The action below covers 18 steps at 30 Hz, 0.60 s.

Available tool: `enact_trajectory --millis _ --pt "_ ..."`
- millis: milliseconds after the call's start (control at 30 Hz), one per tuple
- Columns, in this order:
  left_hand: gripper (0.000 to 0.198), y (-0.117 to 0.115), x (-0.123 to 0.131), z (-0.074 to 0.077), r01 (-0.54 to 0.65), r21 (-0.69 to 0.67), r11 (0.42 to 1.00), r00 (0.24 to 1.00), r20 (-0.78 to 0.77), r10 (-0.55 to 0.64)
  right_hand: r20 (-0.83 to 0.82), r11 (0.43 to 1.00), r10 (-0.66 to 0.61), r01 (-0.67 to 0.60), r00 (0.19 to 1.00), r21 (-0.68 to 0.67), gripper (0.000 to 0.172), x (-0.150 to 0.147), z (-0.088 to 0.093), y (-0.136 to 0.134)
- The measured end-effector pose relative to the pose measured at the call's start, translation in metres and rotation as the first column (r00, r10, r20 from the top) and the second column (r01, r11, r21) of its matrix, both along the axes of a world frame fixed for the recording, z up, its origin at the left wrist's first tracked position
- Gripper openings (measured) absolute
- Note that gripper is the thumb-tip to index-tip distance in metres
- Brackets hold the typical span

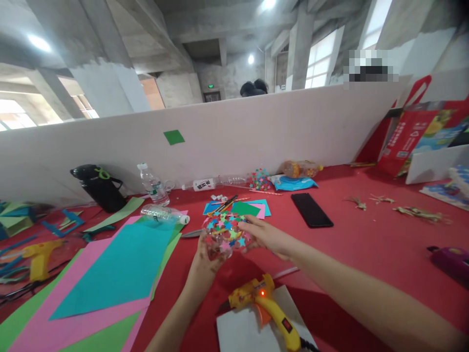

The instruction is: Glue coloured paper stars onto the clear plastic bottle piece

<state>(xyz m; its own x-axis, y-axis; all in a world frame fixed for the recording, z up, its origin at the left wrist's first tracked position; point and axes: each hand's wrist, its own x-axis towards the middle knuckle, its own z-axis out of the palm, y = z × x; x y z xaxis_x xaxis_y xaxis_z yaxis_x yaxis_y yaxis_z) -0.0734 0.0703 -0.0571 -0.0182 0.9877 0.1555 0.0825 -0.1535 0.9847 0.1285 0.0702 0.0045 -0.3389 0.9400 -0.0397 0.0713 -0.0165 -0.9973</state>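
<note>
Between my two hands is a clear plastic piece covered in colourful stars, rounded and see-through where no stars sit. My left hand grips it from the lower left with curled fingers. From the right, my right hand holds its upper side, fingers along the edge. A yellow hot glue gun with a lit red light lies just below my hands on a white board. Scissors show partly beside my left hand. Behind the piece are small coloured sheets with pencils on them.
Large coloured paper sheets cover the left side, with a plastic bottle on them. A black flask stands tilted near the white partition. To the right lie a phone, a wipes pack and dry fibre bits.
</note>
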Motion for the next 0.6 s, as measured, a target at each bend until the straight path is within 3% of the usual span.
enact_trajectory --millis 133,200,267,333,367,433,500,533,600 --pt "0.085 -0.007 0.005 0.012 0.032 -0.042 0.999 0.998 0.064 -0.029 0.051 0.996 -0.020 0.015 0.999 0.089 0.049 0.005 0.009 -0.001" --pt "0.084 -0.010 0.007 0.016 0.036 -0.056 0.998 0.996 0.088 -0.031 0.079 0.981 -0.088 0.072 0.993 0.182 0.046 0.009 0.014 -0.001" --pt "0.080 -0.012 0.009 0.018 0.039 -0.063 0.997 0.993 0.112 -0.032 0.081 0.941 -0.187 0.155 0.979 0.301 0.041 0.012 0.019 -0.004" --pt "0.074 -0.013 0.010 0.019 0.050 -0.070 0.996 0.990 0.137 -0.040 0.070 0.862 -0.259 0.198 0.963 0.466 0.034 0.013 0.025 -0.010" --pt "0.070 -0.013 0.011 0.019 0.056 -0.074 0.996 0.988 0.150 -0.045 0.067 0.804 -0.269 0.186 0.961 0.565 0.026 0.012 0.028 -0.015" --pt "0.063 -0.013 0.013 0.018 0.073 -0.080 0.994 0.982 0.178 -0.058 0.119 0.492 -0.317 0.056 0.941 0.869 0.015 0.009 0.032 -0.024" --pt "0.058 -0.013 0.016 0.019 0.096 -0.083 0.992 0.976 0.205 -0.077 0.173 0.272 -0.387 -0.067 0.906 0.960 0.018 0.006 0.033 -0.031" --pt "0.057 -0.013 0.017 0.020 0.102 -0.084 0.991 0.973 0.217 -0.082 0.185 0.215 -0.421 -0.100 0.888 0.971 0.019 0.005 0.032 -0.034" --pt "0.056 -0.014 0.019 0.023 0.104 -0.089 0.991 0.969 0.234 -0.081 0.187 0.168 -0.476 -0.119 0.860 0.978 0.022 0.003 0.031 -0.036"
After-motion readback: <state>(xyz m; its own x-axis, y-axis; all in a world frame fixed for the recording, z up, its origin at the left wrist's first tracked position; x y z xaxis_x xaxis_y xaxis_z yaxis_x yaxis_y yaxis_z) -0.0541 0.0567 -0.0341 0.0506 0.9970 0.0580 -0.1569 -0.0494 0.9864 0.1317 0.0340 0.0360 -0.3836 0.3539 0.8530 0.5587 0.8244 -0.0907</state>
